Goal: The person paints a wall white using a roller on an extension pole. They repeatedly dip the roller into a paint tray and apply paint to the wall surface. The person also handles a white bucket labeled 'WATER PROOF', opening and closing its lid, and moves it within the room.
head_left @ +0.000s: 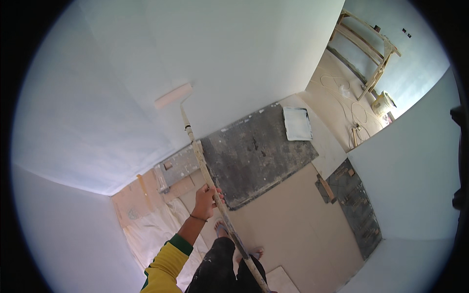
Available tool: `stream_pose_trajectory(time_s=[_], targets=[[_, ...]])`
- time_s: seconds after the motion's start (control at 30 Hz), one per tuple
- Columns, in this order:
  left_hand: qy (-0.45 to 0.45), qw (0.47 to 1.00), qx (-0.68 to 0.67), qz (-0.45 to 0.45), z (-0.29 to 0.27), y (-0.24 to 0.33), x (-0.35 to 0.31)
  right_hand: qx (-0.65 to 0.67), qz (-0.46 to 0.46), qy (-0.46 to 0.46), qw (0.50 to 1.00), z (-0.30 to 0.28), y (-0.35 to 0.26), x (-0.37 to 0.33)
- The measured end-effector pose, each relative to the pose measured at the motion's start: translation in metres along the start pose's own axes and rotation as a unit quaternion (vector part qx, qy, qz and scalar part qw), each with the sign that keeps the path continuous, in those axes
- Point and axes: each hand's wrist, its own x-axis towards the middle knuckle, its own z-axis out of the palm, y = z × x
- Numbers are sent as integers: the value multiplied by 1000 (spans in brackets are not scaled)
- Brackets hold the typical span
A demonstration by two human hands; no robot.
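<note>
Where the left hand (pixel 208 200) holds a long, thin, tan pole (pixel 227 218) spotted with paint, its fingers curl snugly around it; I can't see the right hand. That pole looks stiff and light, but its far end may wobble, so two grips well apart should help. Up there, a soft, pale pink roller (pixel 174 95) is at the smooth, pale wall (pixel 244 53). Farther right, a flat white tray (pixel 298 139) lies along the dark grey board's (pixel 244 168) right edge.
</note>
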Motion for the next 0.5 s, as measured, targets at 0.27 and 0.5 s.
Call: stream_pose_trajectory(time_s=[0.27, 0.5], targets=[[-5, 990, 57, 131, 39, 72, -107, 89, 1, -40, 995, -17, -4, -23], [-39, 962, 81, 258, 70, 167, -178, 79, -61, -12, 995, -49, -46, -13]])
